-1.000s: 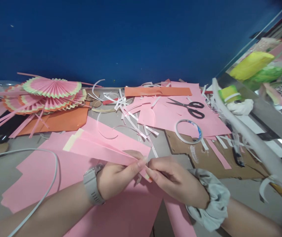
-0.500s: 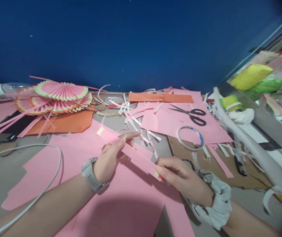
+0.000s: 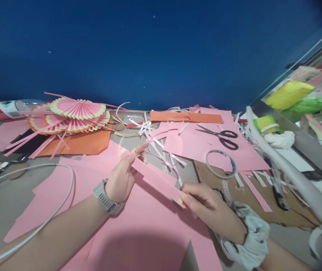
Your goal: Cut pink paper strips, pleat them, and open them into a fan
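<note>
A folded pink paper strip (image 3: 155, 177), with pale yellow and orange at its ends, slants between my two hands. My left hand (image 3: 125, 175), with a grey watch at the wrist, pinches it near the upper left end, thumb on top and some fingers stretched out beyond. At the lower right end my right hand (image 3: 202, 201) grips it between thumb and bent fingers; a pale scrunchie (image 3: 247, 235) circles that wrist. Beneath them lies a large sheet of pink paper (image 3: 138, 233).
Black scissors (image 3: 225, 138) and a tape roll (image 3: 207, 162) lie on pink paper at the right. Pleated paper fans (image 3: 78, 109) rest at the back left on orange paper (image 3: 90, 142). White paper scraps (image 3: 157, 141) are scattered mid-table. A white cable (image 3: 72, 180) crosses my left forearm.
My left hand has slid slightly along the strip toward its upper left end, covering more of it. My right hand keeps its grip. The whole view has shifted a little.
</note>
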Demonstrator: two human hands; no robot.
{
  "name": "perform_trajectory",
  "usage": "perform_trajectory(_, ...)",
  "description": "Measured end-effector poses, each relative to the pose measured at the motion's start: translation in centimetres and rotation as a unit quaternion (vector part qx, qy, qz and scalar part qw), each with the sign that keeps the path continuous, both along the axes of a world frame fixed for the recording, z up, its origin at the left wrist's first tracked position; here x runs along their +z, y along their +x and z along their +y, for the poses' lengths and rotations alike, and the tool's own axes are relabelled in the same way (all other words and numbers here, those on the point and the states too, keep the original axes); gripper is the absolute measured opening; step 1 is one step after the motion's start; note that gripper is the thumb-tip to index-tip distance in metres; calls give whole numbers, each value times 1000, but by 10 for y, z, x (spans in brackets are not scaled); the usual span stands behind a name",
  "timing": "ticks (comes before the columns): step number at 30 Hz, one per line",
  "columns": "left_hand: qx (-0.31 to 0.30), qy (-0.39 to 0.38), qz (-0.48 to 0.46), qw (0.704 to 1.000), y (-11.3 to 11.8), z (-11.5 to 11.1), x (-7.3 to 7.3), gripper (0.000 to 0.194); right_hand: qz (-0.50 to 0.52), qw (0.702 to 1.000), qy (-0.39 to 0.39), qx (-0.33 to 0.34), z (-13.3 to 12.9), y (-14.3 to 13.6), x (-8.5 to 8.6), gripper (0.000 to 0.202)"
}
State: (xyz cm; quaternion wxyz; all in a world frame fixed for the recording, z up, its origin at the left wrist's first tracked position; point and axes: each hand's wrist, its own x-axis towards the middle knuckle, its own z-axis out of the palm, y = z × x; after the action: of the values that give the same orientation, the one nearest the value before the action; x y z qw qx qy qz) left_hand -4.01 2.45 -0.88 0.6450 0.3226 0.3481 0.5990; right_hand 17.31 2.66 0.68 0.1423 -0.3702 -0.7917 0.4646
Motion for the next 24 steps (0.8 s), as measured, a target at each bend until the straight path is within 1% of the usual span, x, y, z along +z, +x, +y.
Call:
perform_trajectory(4, 7, 4, -14, 1000, 1, 2, 0, 33, -11, 1000, 6, -8, 0, -1, -2, 34)
perform_trajectory(8, 37, -18, 0, 999, 1, 4, 0, 27, -17, 1000, 12, -19, -1, -1, -5, 34)
perform_trajectory(11, 49, 1, 2, 999, 1, 7, -1, 22, -22, 999, 13, -33, 0, 0, -6, 34)
perform_trajectory(16, 47, 14, 2, 999, 1, 8, -1, 20, -28, 999, 10, -38, 1, 0, -5, 35)
perform_trajectory(20, 37, -3, -19, 999, 0, 7, 1, 21, -31, 999, 4, -40, 2, -1, -3, 35)
perform_trajectory(24, 56, -34, -31, 997, -1, 7, 0, 23, -32, 998, -1, -48, 1, 0, -5, 34)
